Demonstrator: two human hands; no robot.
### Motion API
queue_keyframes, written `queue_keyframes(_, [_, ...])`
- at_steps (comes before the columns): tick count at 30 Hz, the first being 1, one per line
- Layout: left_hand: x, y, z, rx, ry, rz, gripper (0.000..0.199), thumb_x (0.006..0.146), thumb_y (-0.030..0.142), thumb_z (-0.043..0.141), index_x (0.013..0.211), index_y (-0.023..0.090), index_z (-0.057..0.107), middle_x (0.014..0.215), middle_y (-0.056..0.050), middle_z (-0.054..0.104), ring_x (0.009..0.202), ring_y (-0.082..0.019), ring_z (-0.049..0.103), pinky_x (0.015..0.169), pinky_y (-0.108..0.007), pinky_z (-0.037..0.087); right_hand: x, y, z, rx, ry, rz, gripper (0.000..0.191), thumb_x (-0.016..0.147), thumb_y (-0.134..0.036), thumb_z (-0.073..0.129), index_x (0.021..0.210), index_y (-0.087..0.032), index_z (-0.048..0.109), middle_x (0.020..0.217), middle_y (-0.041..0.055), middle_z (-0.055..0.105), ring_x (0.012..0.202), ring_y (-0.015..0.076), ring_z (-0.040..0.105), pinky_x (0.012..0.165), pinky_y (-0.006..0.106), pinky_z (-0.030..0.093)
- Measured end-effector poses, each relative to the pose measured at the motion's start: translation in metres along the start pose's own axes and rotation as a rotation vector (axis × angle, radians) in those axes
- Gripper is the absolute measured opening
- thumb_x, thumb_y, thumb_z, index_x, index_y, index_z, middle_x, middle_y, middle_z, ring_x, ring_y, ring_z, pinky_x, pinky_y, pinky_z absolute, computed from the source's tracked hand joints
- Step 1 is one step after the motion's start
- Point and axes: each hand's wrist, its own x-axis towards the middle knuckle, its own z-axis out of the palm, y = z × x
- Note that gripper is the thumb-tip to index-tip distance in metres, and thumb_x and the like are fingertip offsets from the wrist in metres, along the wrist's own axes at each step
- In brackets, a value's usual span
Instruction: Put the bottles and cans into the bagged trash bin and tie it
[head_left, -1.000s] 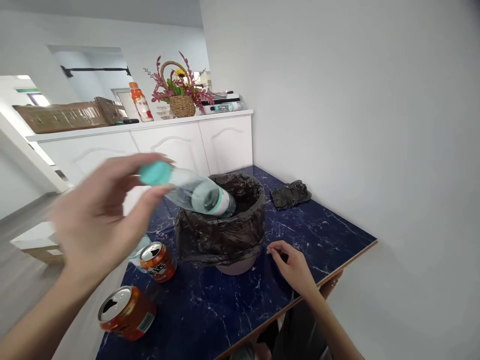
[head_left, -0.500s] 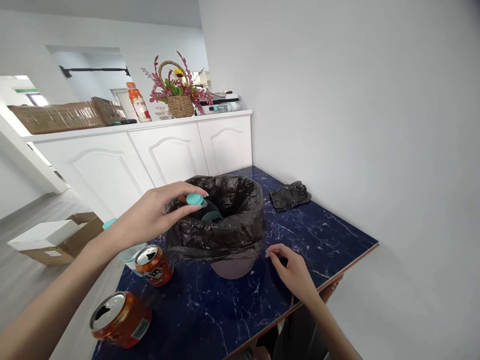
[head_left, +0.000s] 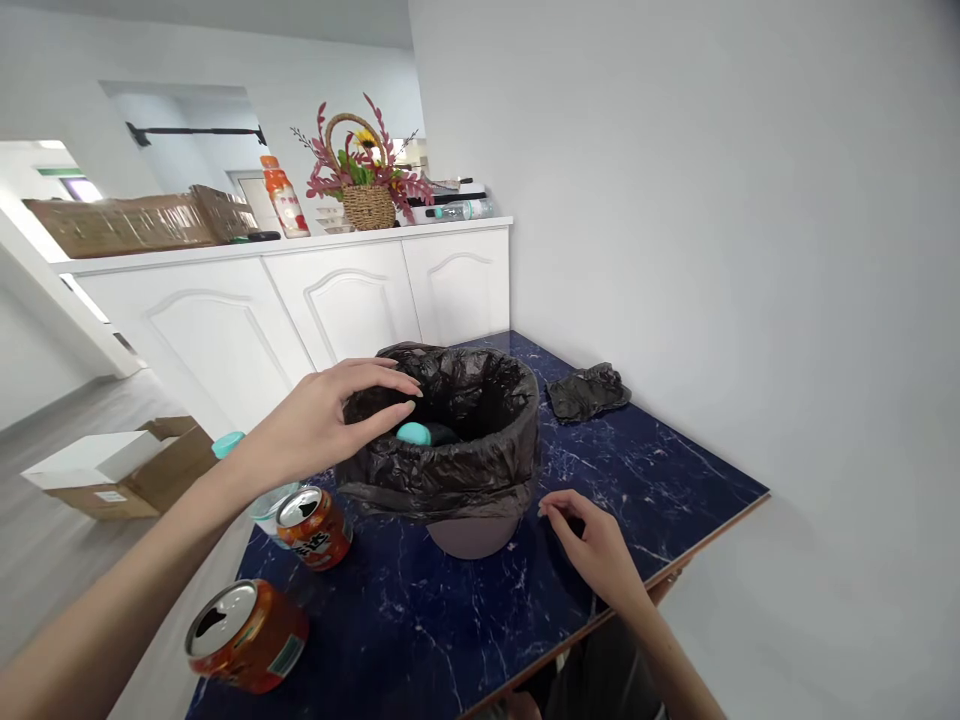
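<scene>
A bin lined with a black plastic bag stands on the blue marbled table. Over its left rim is my left hand, thumb and fingers apart, holding nothing. Just below the fingertips a bottle with a turquoise cap lies inside the bin, its body mostly hidden. My right hand rests on the table right of the bin, fingers curled together with nothing visible in them. Two orange cans, one near and one farther, stand left of the bin, beside a clear bottle partly behind my left forearm.
A crumpled black bag lies at the table's back right, near the wall. Behind, a white cabinet carries a flower basket, an orange-capped bottle and a cardboard box. An open carton sits on the floor.
My left hand has let go of the turquoise-capped bottle, which has dropped lower into the bin. Its fingers have spread apart. My right hand stays in about the same place on the table.
</scene>
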Motion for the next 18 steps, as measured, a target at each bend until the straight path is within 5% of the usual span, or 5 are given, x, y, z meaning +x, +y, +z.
queue_keyframes(3, [0.003,0.008,-0.002,-0.014,0.045,-0.042,0.035,0.098,0.059,0.065,0.117,0.034,0.079,0.129,-0.001,0.079,0.123,-0.03,0.072,0.101,-0.044,0.062,0.0,0.001,0.0,-0.003,0.002,-0.002,0.029,0.105,-0.048,0.052,0.103,-0.026,0.071,0.106,0.0074,0.077,0.101,0.0263,0.073,0.093,0.039,0.054])
queue_keyframes(8, [0.0,0.024,0.002,-0.058,-0.099,0.18,0.037,0.108,0.052,0.051,0.114,0.033,0.082,0.122,0.0,0.082,0.124,-0.025,0.072,0.107,-0.038,0.058,0.0,0.002,0.001,-0.01,0.01,-0.003,0.03,0.104,-0.048,0.053,0.104,-0.025,0.072,0.105,0.0074,0.078,0.1,0.0264,0.074,0.09,0.038,0.054])
queue_keyframes(18, [-0.012,0.026,0.008,0.162,-0.143,0.188,0.05,0.112,0.053,0.036,0.122,0.03,0.08,0.129,-0.003,0.079,0.135,-0.029,0.065,0.12,-0.051,0.048,-0.002,-0.001,0.001,-0.004,0.023,-0.007,0.033,0.103,-0.053,0.055,0.102,-0.025,0.073,0.104,0.0086,0.079,0.099,0.0278,0.074,0.092,0.04,0.055])
